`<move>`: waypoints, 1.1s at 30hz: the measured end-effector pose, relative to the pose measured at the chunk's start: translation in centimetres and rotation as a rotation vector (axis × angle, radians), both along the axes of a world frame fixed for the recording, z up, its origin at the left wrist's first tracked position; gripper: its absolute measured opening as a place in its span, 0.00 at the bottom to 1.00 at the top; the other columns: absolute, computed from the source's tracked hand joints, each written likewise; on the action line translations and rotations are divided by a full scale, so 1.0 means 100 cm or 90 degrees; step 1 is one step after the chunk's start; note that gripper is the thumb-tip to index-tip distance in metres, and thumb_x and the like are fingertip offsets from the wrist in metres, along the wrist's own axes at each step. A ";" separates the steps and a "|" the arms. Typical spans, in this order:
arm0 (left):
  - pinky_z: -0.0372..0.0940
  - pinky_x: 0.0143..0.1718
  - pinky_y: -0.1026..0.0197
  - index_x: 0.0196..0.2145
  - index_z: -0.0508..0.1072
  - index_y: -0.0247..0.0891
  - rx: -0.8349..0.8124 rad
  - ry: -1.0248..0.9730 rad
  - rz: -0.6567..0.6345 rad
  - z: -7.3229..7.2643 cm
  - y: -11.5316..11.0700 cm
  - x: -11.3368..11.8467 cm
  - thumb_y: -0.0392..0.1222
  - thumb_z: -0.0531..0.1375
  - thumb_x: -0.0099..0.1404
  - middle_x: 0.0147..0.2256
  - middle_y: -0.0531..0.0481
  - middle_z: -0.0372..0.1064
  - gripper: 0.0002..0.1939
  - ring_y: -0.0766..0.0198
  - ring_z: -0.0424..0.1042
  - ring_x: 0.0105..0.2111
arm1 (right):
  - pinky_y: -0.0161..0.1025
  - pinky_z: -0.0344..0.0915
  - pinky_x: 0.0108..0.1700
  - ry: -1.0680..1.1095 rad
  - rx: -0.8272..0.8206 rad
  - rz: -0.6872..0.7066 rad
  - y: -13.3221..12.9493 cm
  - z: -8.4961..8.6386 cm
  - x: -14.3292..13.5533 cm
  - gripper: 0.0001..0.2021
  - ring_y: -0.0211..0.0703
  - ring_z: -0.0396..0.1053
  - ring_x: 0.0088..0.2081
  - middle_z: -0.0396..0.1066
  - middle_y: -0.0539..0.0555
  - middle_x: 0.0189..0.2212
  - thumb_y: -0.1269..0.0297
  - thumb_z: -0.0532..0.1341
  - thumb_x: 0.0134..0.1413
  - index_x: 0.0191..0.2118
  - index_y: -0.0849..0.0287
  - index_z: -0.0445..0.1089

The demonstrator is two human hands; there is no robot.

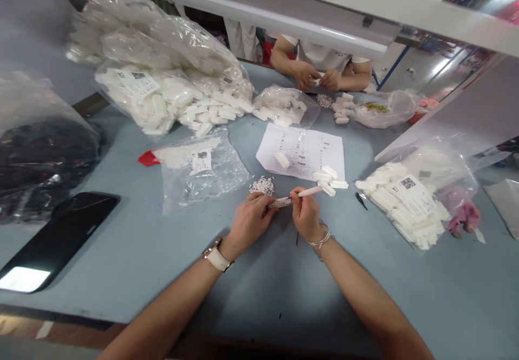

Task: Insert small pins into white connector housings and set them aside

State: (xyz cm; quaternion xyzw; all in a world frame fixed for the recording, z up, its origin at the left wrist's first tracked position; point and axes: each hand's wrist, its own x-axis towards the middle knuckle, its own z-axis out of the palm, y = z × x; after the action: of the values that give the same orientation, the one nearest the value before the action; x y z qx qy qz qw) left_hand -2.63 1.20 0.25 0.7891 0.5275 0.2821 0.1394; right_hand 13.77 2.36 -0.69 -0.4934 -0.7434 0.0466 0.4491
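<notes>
The left hand (pixel 249 220) pinches a small strip (pixel 279 203) while the right hand (pixel 305 215) grasps a white pen-like tool (pixel 310 191) (grip tight), so a slip could scatter the tiny white pieces (pixel 261 186) just beyond on the desk (pixel 162 252).

left hand (pixel 248 220): fingers pinched, wrist bent inward | right hand (pixel 305 214): fingers pinched, meeting left

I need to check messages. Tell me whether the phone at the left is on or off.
On. The black phone lies flat on the blue table, and the near end of its screen glows white; the rest looks dark.
</notes>
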 end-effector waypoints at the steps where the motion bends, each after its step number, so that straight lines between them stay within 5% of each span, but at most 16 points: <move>1: 0.67 0.35 0.58 0.34 0.71 0.38 0.002 0.000 0.000 0.000 0.000 0.000 0.37 0.58 0.61 0.32 0.46 0.73 0.03 0.56 0.71 0.38 | 0.36 0.63 0.30 0.015 -0.008 -0.003 0.000 -0.001 0.001 0.14 0.39 0.68 0.25 0.70 0.53 0.25 0.60 0.45 0.66 0.35 0.59 0.63; 33: 0.67 0.35 0.58 0.34 0.71 0.39 0.011 0.004 -0.002 -0.003 0.000 -0.001 0.39 0.55 0.63 0.31 0.46 0.73 0.05 0.57 0.72 0.37 | 0.37 0.63 0.30 -0.001 -0.021 0.006 0.000 -0.002 0.002 0.13 0.41 0.68 0.26 0.70 0.54 0.27 0.61 0.46 0.65 0.36 0.58 0.64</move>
State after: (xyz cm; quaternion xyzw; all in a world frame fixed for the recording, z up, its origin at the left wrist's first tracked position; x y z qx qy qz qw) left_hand -2.70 1.23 -0.01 0.7919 0.5244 0.2839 0.1316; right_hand 13.98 2.36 -0.87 -0.4970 -0.7452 0.0609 0.4403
